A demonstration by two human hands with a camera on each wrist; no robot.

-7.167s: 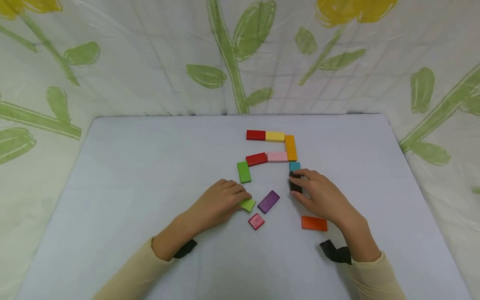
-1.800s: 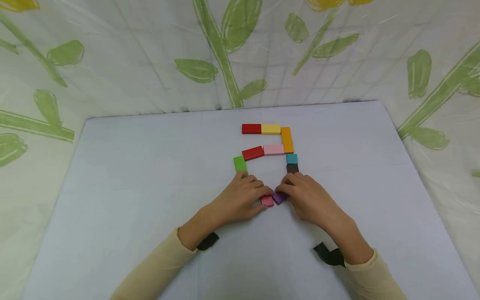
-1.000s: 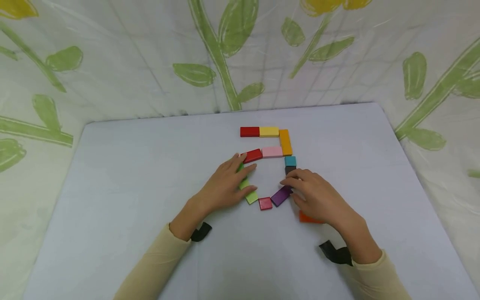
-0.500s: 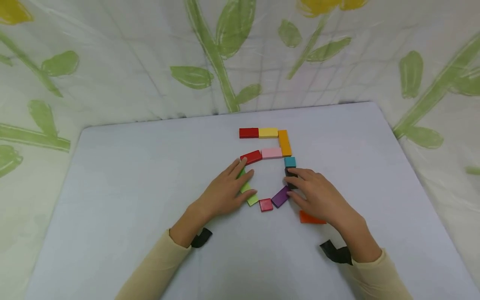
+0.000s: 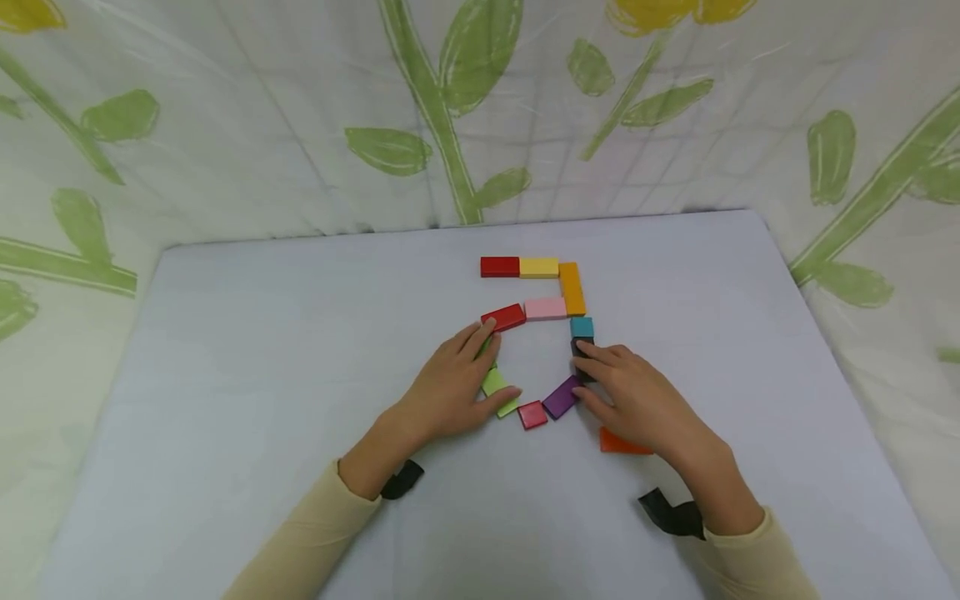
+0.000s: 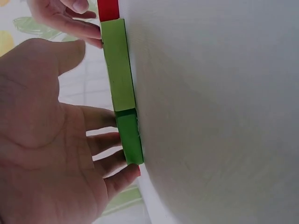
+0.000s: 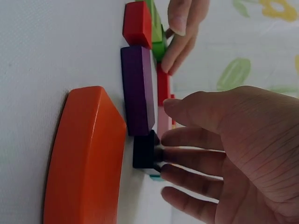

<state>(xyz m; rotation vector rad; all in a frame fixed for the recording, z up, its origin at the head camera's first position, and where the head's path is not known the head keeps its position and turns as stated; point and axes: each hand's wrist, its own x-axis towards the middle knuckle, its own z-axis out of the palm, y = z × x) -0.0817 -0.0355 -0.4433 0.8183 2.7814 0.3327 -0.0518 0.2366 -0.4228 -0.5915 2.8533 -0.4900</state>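
Flat coloured blocks lie in a looping line on the pale table (image 5: 247, 350). My left hand (image 5: 468, 373) lies with straight fingers along the green block (image 6: 129, 140) and the light green block (image 5: 498, 390), its thumb at the light green one's near end. My right hand (image 5: 618, 390) touches the black block (image 7: 145, 150) with straight fingertips (image 7: 170, 155), and its thumb is beside the purple block (image 5: 562, 397). A small red square block (image 5: 532, 414) sits between the light green and purple blocks. An orange-red block (image 5: 618, 442) lies partly under my right palm.
Farther back stand a red block (image 5: 499, 267), a yellow block (image 5: 538, 267), an orange block (image 5: 572, 288), a pink block (image 5: 545, 308), a tilted red block (image 5: 504, 317) and a teal block (image 5: 581, 327). A leaf-patterned sheet (image 5: 300, 125) hangs behind the table's far edge.
The loose light green, purple and small red blocks now lie closed up in the line. Both hands moved apart from the small red block to the sides. Over the last half second they barely moved.
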